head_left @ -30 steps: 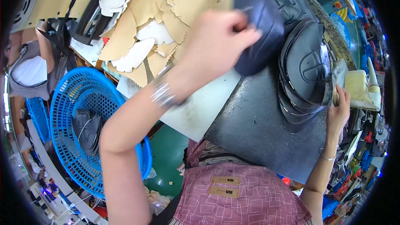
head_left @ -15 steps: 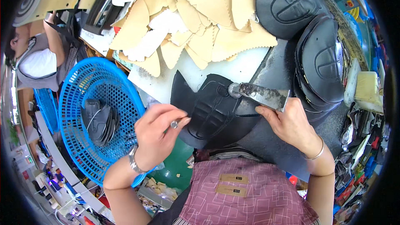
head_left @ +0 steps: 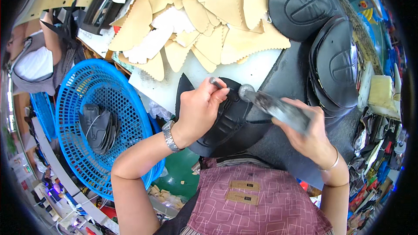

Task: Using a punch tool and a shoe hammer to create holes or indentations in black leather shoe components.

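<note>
A black leather shoe upper piece [head_left: 226, 126] with stitched and moulded lines lies spread on the dark bench in front of me. My left hand [head_left: 196, 113] pinches a short metal rod, probably a punch [head_left: 216, 82], over the upper's far left part. My right hand [head_left: 307, 132] grips a flat, stained metal bar [head_left: 282, 109], smeared by motion, above the upper's right side. Beside the bar's far end is a round metal disc [head_left: 246, 92]; whether it is joined to the bar I cannot tell.
Cream and white zigzag-edged pieces [head_left: 217, 13] heap at the back. Stacked black pieces [head_left: 333, 65] stand at the right. A blue basket [head_left: 67, 126] on the left holds several black pieces [head_left: 98, 128]. Another person [head_left: 39, 61] sits at far left.
My left hand has moved right and away from me, bringing the metal rod over the upper. The flat bar in my right hand has shifted slightly and is now blurred.
</note>
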{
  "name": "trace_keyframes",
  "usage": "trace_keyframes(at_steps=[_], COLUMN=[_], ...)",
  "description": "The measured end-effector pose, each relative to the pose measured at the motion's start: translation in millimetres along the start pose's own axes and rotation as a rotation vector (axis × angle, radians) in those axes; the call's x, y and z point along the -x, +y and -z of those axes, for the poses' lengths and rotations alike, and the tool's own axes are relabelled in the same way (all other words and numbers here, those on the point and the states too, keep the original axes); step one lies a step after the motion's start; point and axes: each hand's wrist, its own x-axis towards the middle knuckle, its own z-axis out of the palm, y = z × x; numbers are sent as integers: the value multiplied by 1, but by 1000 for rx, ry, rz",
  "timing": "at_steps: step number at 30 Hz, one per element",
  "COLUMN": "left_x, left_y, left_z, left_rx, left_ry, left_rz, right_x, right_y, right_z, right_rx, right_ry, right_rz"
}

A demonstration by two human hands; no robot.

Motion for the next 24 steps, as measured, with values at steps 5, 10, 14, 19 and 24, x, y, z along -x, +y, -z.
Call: trace_keyframes(at_steps=[5,10,14,19,24], left_x=[7,-3,2,5,6], left_y=[8,7,9,1,4], left_z=[1,-6,-7,-9,-11], left_rx=[-419,143,235,14,-386], left_ry=[-42,81,-47,19,19], left_rz=[-408,41,192,-97,-548], right_x=[-2,17,25,21,25], right_y=[-11,6,8,-6,-4], right_z=[25,4,0,19,10], right_rx=[-192,-82,-92,-66,130], right_ry=[-82,-50,-48,-25,-112], right_rz=[390,-72,-99,-67,135])
